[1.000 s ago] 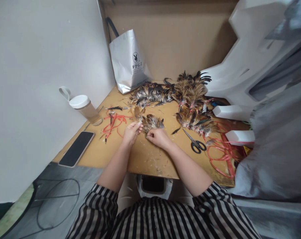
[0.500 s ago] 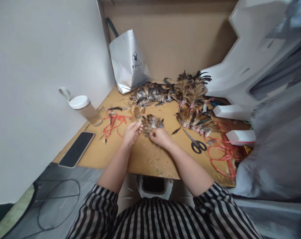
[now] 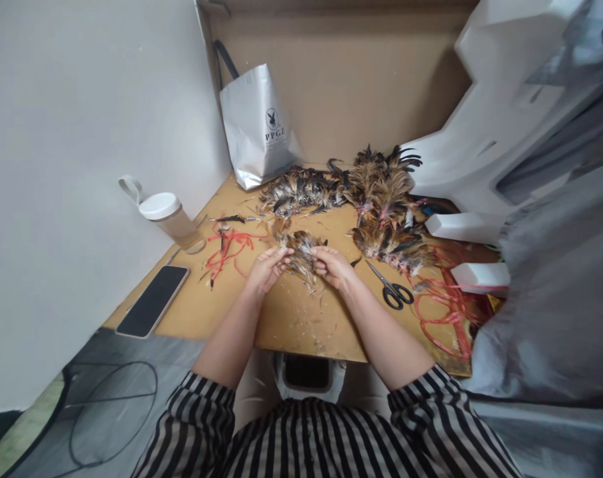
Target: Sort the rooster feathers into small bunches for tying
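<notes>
Both hands work over a small pile of brown and black feathers (image 3: 302, 264) near the middle of the table. My left hand (image 3: 270, 267) pinches the pale quill ends of some brown feathers (image 3: 280, 228), which fan out beyond its fingertips. On the pile's right side, my right hand (image 3: 331, 264) is closed with thumb and forefinger on a feather with a whitish base (image 3: 307, 249). The two hands are a short gap apart. Black-handled scissors (image 3: 392, 289) lie to the right of my right hand.
Bundled feathers (image 3: 384, 244) and more heaps (image 3: 306, 189) lie at the back and right. Red plastic strips (image 3: 228, 244) are on the left, a red tangle (image 3: 448, 309) on the right. A phone (image 3: 153, 300), a lidded cup (image 3: 174, 222) and a silver bag (image 3: 256, 126) stand leftward.
My right hand has lifted from the pile's near edge and turned, its fingertips now higher and pinching a feather. My left hand stays nearly in place, still pinching feathers.
</notes>
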Motion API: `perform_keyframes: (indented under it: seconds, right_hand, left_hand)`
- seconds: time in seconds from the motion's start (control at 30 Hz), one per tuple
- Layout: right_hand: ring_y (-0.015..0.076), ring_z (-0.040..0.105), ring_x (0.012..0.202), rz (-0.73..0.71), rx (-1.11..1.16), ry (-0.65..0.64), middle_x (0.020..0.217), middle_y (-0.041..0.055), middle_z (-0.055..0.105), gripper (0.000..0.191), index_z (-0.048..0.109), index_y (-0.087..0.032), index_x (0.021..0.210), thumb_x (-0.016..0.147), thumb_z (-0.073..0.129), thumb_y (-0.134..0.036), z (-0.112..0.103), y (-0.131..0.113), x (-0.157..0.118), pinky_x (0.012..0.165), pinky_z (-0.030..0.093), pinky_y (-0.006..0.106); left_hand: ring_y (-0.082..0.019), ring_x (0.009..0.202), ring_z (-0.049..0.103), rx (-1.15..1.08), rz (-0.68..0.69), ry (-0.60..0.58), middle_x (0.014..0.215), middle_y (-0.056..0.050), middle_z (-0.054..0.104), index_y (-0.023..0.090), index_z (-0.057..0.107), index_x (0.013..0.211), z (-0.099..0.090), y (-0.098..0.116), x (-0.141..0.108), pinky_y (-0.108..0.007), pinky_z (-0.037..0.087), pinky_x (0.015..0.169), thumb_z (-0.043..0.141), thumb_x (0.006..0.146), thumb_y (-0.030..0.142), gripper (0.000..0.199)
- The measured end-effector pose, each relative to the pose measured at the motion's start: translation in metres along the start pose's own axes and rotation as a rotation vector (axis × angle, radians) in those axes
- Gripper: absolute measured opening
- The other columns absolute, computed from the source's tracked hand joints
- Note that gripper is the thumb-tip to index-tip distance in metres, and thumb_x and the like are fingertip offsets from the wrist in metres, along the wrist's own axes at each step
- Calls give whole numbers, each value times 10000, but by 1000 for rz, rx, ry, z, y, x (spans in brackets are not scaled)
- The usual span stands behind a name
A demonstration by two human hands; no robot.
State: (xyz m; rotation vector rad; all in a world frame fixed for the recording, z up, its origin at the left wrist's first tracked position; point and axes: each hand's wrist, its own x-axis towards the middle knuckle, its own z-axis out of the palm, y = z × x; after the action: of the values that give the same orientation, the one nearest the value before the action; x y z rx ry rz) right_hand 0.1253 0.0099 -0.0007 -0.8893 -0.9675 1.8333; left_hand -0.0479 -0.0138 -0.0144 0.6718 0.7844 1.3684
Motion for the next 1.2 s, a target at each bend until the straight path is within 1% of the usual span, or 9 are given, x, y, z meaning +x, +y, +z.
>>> perform_keyframes:
  seconds: [0.1, 0.33, 0.43, 0.53, 0.67, 0.8, 0.93, 1.07, 1.2]
  right_hand:
    - [5, 216, 354, -17, -57, -2, 433, -92, 373, 281, 555, -143, 662, 540, 731, -325, 4, 5, -1, 370, 103, 172]
    - [18, 287, 353, 19, -219, -87, 449, -68, 450, 245, 583, -144, 660, 560, 713, -325, 6, 13, -4, 363, 156, 174]
    - [21, 324, 374, 60, -200, -128, 537, -38, 522, 249, 590, -139, 681, 569, 701, -332, 4, 12, -4, 363, 177, 171]
    - [31, 336, 373, 66, -271, -98, 551, -30, 539, 244, 577, -147, 679, 588, 672, -352, 3, 12, -3, 362, 196, 177]
    - [55, 340, 377, -81, -646, 51, 463, -46, 486, 202, 583, -155, 650, 641, 599, -356, 2, 17, -2, 396, 251, 197]
    - [101, 460, 505, -271, -1095, 154, 554, -6, 564, 228, 631, -169, 650, 672, 563, -386, 6, 21, -5, 498, 318, 220]
    - [137, 500, 564, -319, -1324, 247, 614, 13, 609, 205, 660, -216, 713, 672, 573, -397, 15, 24, -6, 542, 321, 241]
    - [126, 476, 520, -350, -1243, 235, 576, 20, 595, 130, 648, -212, 633, 674, 560, -299, 16, 28, -1, 520, 310, 239]
    - [98, 434, 467, -305, -915, 201, 520, -8, 552, 103, 608, -181, 597, 636, 553, -259, 5, 28, 6, 480, 312, 219]
  left_hand:
    - [-46, 611, 574, 13, -24, -47, 943, -88, 670, 97, 661, 853, 0, -1, 0, -125, 433, 502, 697, 643, 154, 221]
    - [-41, 558, 551, 95, -3, -70, 689, -51, 664, 91, 685, 789, 0, -4, 0, -123, 429, 515, 701, 651, 203, 179]
    - [-54, 567, 561, 139, -9, -97, 655, -47, 653, 91, 690, 794, 0, -5, -1, -138, 441, 543, 697, 658, 223, 190]
    - [-55, 566, 559, 149, -9, -98, 653, -44, 649, 97, 690, 793, 0, -5, -1, -142, 441, 545, 699, 655, 233, 195]
    - [-41, 559, 541, 121, 29, -55, 718, -47, 660, 102, 684, 774, 2, -3, -1, -134, 423, 518, 709, 636, 226, 188]
    - [-36, 566, 536, 102, 45, -33, 767, -51, 665, 102, 675, 764, 3, -2, -1, -135, 421, 521, 715, 626, 219, 185]
    - [-37, 564, 535, 101, 40, -51, 740, -44, 659, 100, 672, 765, 4, -3, -1, -134, 422, 521, 718, 625, 222, 191]
    - [-38, 564, 538, 101, 37, -58, 722, -44, 655, 97, 672, 766, 4, -3, -2, -135, 424, 530, 708, 639, 219, 180]
    - [-39, 550, 533, 102, 33, -17, 733, -51, 660, 94, 666, 761, 5, -3, -2, -141, 417, 514, 709, 631, 218, 185]
